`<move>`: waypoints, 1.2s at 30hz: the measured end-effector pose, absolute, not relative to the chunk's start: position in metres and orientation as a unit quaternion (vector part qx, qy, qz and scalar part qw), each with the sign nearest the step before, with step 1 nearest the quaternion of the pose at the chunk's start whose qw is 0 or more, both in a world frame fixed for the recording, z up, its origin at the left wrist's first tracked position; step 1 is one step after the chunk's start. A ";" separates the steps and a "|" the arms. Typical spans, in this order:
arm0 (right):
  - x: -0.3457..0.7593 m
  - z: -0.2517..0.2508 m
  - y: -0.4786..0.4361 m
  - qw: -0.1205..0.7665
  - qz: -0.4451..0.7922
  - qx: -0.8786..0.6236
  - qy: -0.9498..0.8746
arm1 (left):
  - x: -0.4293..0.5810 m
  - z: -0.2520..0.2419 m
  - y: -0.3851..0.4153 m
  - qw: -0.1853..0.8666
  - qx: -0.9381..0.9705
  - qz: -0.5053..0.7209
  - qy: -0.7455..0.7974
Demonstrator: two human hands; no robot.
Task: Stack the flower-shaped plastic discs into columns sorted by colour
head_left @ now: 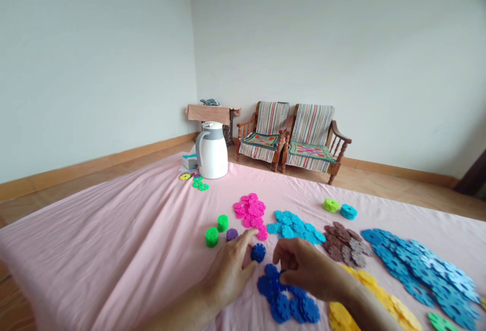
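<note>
My left hand (231, 265) curves beside a short stack of dark blue notched plastic discs (258, 253), with thumb and fingers apart on either side of it. Over a loose pile of the same dark blue discs (279, 306) is my right hand (304, 267), its fingers bent towards the thumb in a pinch. A bit of dark blue disc shows at those fingertips, mostly hidden by the hand. A purple stack (232, 235) stands just beyond my left hand, near two green stacks (211, 237).
Loose discs lie in piles: pink (250, 212), light blue (294, 225), brown (343, 242), yellow (379, 295) and blue (425, 270). Lime (331, 205) and cyan (348, 212) stacks stand farther back. A white jug (214, 154) is on the pink cloth (114, 250); two wooden chairs (311, 143) stand beyond.
</note>
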State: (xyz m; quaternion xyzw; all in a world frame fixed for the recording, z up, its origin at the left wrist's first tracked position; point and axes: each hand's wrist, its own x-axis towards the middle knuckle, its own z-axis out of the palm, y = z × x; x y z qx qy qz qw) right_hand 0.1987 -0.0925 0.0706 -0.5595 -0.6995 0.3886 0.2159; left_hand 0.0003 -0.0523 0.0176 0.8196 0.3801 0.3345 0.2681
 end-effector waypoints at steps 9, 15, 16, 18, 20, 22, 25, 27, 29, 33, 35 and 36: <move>0.170 0.039 -0.071 0.450 0.359 -0.576 -0.580 | 0.001 0.027 -0.056 0.278 0.820 0.313 0.391; 0.165 0.036 -0.072 0.417 0.340 -0.602 -0.590 | 0.001 0.027 -0.055 0.284 0.819 0.307 0.393; 0.166 0.037 -0.073 0.408 0.324 -0.612 -0.595 | 0.001 0.027 -0.055 0.285 0.818 0.309 0.393; 0.168 0.041 -0.075 0.388 0.275 -0.634 -0.610 | 0.001 0.027 -0.056 0.285 0.816 0.316 0.390; 0.171 0.042 -0.078 0.362 0.223 -0.648 -0.632 | 0.001 0.027 -0.056 0.283 0.815 0.323 0.389; 0.172 0.041 -0.081 0.338 0.190 -0.648 -0.655 | 0.000 0.027 -0.057 0.276 0.814 0.330 0.391; 0.171 0.039 -0.086 0.310 0.169 -0.644 -0.679 | 0.000 0.027 -0.057 0.266 0.811 0.340 0.396; 0.169 0.039 -0.089 0.291 0.157 -0.647 -0.687 | 0.000 0.026 -0.056 0.272 0.810 0.335 0.397; 0.166 0.040 -0.090 0.272 0.150 -0.650 -0.693 | 0.000 0.025 -0.056 0.285 0.810 0.325 0.397; 0.162 0.044 -0.092 0.249 0.145 -0.656 -0.697 | 0.000 0.025 -0.055 0.296 0.808 0.316 0.400; 0.160 0.044 -0.092 0.249 0.149 -0.657 -0.696 | 0.000 0.024 -0.055 0.292 0.808 0.319 0.400; 0.160 0.044 -0.093 0.251 0.151 -0.656 -0.696 | -0.001 0.024 -0.055 0.290 0.808 0.321 0.400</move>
